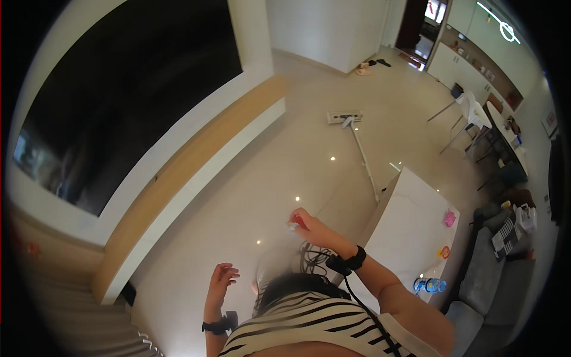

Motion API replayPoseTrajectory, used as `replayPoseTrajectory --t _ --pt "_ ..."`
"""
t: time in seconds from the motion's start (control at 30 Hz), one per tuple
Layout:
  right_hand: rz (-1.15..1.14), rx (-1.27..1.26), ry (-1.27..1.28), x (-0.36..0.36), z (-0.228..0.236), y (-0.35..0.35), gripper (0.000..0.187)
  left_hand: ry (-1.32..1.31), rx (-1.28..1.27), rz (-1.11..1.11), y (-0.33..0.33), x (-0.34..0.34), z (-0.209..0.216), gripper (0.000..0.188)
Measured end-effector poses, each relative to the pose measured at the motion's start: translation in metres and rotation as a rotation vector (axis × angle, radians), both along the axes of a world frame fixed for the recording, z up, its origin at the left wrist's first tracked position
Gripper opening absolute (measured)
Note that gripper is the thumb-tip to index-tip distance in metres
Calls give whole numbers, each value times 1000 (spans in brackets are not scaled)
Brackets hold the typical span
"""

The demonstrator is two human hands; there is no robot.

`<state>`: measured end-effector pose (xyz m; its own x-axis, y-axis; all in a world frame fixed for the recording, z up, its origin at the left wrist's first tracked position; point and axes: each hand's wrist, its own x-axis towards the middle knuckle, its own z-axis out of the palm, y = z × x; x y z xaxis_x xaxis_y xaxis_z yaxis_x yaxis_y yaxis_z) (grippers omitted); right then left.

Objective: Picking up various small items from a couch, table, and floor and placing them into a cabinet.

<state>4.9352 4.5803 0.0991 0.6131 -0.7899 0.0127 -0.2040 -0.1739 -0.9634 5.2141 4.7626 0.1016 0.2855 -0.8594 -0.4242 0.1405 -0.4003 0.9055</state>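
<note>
My right hand (309, 228) is raised over the floor, left of the white marble-look table. Its fingers are curled, and a small pale, shiny thing (292, 226) shows at the fingertips, too small to name. My left hand (222, 281) hangs lower and to the left, fingers loosely bent and apart, with nothing in it. Black bands with small devices circle both wrists, and a dark cable runs from the right one. Ahead, a flat mop (345, 117) lies on the tiles, its long pole (365, 159) reaching back toward the table.
To my right stands the white table (398, 238), bearing a pink packet (449, 218), a red-and-yellow item (444, 252) and water bottles (429, 285). A grey sofa (485, 279) lies beyond. A long wooden shelf (196, 154) runs below the television (137, 89). Dark cables (315, 257) are near my legs.
</note>
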Motion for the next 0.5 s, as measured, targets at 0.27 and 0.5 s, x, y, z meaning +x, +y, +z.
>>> replayPoseTrajectory --t 0.27,0.5 --pt "-257 -32 2 -28 -18 -199 20 -331 133 -692 -262 81 -46 31" --pt "-795 61 -114 -94 38 -361 26 -1006 104 -1071 -603 47 -43 40"
